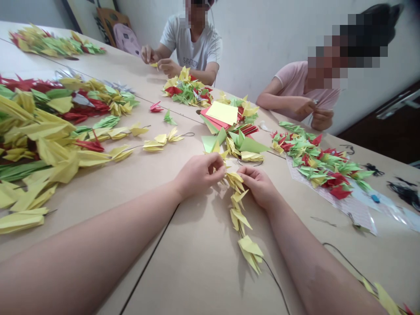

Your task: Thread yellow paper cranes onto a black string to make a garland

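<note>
A dark cord strung with folded yellow paper cranes (241, 218) hangs down between my two hands, its lower end lying on the table toward me. My left hand (201, 175) is closed, with thumb and fingers pinched at the upper end of this string. Exactly what lies inside that pinch is partly hidden. From the other side, my right hand (260, 186) pinches the edge of an upper yellow crane. Just beyond my fingers lie green folded papers (247, 144) and a short bunch of yellow cranes (252, 156).
Square paper sheets (223, 113) are stacked ahead. Heaps of coloured cranes lie at left (49, 127) and right (324, 164). Two people sit across the table, one in a white shirt (193, 48), one in a pink shirt (293, 78). Black cords (403, 192) lie far right.
</note>
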### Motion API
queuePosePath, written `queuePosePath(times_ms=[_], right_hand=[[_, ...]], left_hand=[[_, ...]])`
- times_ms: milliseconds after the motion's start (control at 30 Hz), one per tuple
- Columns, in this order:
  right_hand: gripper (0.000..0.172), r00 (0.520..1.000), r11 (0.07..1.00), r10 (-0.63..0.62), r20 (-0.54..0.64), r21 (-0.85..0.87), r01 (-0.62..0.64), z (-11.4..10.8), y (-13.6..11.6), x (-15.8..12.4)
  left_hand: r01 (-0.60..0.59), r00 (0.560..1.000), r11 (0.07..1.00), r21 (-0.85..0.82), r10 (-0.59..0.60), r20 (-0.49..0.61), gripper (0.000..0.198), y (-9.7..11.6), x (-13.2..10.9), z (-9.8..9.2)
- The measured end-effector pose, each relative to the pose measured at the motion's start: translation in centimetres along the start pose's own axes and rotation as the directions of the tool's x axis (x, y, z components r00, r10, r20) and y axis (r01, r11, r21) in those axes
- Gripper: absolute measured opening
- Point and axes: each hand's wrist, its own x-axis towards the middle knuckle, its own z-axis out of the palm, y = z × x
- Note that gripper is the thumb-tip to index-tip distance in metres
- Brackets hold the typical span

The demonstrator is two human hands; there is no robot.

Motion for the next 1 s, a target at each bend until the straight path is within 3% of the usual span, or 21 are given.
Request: queuePosePath(times_ms=[100,200,633,700,800,900,1000], right_hand=[[0.031,1.000,1.000,-0.013,0.026,0.001,0.013,-0.01,0.01,0.04],[0.031,0.999,0.999,-0.009,0.032,-0.041,0.010,-0.01,-0.02,0.03],[0.032,0.997,0.997,-0.015,0.075,-0.078,0.020,0.00,0.16,0.01],[0.029,0.997,0.997,-0.012,0.072,-0.078,0.018,0.07,0.08,-0.02],[0.024,0.997,0.998,-0.024,0.068,-0.061,0.028,0.16,0.02,-0.01],[0.021,0.995,0.998,-0.027,0.100,-0.061,0.034,0.22,-0.01,0.03],[0.020,0.992,0.997,-0.014,0.123,-0.077,0.024,0.25,-0.07,0.07]], left_hand=[[0.011,0.999,1.000,-0.019,-0.010,0.043,0.022,0.18,0.02,-0.14],[-0.057,0.994,0.997,0.048,0.052,0.097,0.034,0.36,-0.10,0.01],[-0.334,0.943,0.879,0.341,0.304,0.139,0.025,0.56,-0.48,0.60],[-0.306,0.952,0.888,0.345,0.288,0.102,0.025,0.52,-0.45,0.65],[-0.153,0.987,0.946,0.286,0.163,-0.012,0.024,0.36,-0.26,0.56],[-0.024,0.996,0.989,0.149,0.036,-0.077,0.023,0.36,-0.03,0.33],[0.013,0.997,0.999,-0.031,-0.016,-0.080,0.020,0.42,0.12,0.24]])
